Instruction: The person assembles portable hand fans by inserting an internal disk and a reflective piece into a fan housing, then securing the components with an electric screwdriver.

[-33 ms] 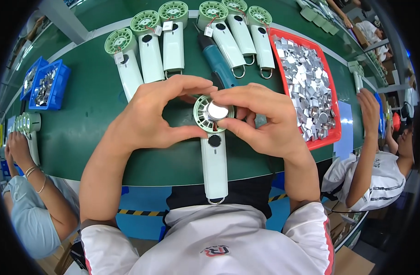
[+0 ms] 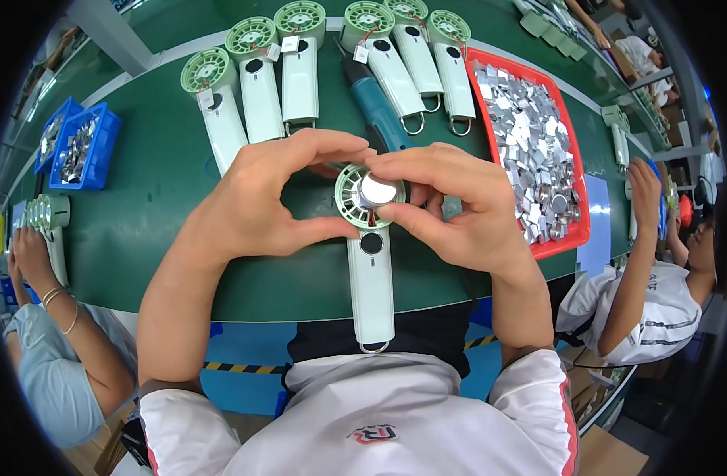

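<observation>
Fan in hand: the pale green plastic handheld fan (image 2: 371, 285) is between the two hands, its round slotted head (image 2: 348, 198) above the green tabletop (image 2: 125, 230) and its long handle pointing toward the person, the end with its small metal loop (image 2: 375, 349) reaching past the near table edge
Metal disc: a shiny round silver disc (image 2: 378, 190) is at the slotted head, covering its middle and right part; whether it is seated or held just above cannot be told
Left hand: the left hand (image 2: 260, 190) is bent in a wide curve, thumb and fingers at the head's rim, seemingly steadying the handheld fan
Right hand: the right hand (image 2: 467, 194) is narrowed, thumb and forefinger holding the disc by its edge
Just changed: almost nothing at the hands; fan, disc and both grips match the previous picture, which suggests the disc is being held steady, while a co-worker's hand (image 2: 641, 186) at the right has shifted slightly
Beyond the hands: six more pale green fans (image 2: 300, 79) lie in two groups of three, a teal and black power tool (image 2: 377, 107) between them
Right side: a red plastic tray (image 2: 555, 247) full of small silver metal pieces (image 2: 530, 151)
</observation>
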Demonstrator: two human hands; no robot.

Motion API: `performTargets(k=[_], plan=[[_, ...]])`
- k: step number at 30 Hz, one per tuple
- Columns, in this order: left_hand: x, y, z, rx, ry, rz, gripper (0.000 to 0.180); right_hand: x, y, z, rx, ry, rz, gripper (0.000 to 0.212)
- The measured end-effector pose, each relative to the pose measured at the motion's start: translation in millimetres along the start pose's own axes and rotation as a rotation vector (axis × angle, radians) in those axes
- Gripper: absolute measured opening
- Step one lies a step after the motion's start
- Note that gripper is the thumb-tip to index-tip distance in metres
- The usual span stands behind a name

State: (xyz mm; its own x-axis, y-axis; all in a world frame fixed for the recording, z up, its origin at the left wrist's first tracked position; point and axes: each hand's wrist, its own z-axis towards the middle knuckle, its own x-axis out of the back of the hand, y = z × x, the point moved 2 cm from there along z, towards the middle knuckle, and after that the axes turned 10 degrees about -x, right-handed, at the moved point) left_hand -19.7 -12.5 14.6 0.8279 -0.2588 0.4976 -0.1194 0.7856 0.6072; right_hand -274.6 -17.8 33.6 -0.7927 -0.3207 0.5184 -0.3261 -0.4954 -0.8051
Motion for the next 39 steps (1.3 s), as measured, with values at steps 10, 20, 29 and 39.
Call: performTargets(k=[10, 20, 29, 39], plan=[[-3, -3, 1, 0.015, 0.017, -0.046, 0.077, -4, 0, 2, 0.005, -0.038, -0.017, 0.036], [-3, -4, 0, 0.013, 0.033, -0.06, 0.073, -4, -6, 2, -0.051, -0.051, -0.005, 0.03], [-3, -3, 3, -0.001, 0.027, -0.056, 0.066, -1, -7, 0, -0.049, -0.04, -0.029, 0.027], [-2, -6, 2, -0.064, 0.01, -0.014, 0.053, -3, -5, -2, -0.003, 0.027, -0.032, 0.031]])
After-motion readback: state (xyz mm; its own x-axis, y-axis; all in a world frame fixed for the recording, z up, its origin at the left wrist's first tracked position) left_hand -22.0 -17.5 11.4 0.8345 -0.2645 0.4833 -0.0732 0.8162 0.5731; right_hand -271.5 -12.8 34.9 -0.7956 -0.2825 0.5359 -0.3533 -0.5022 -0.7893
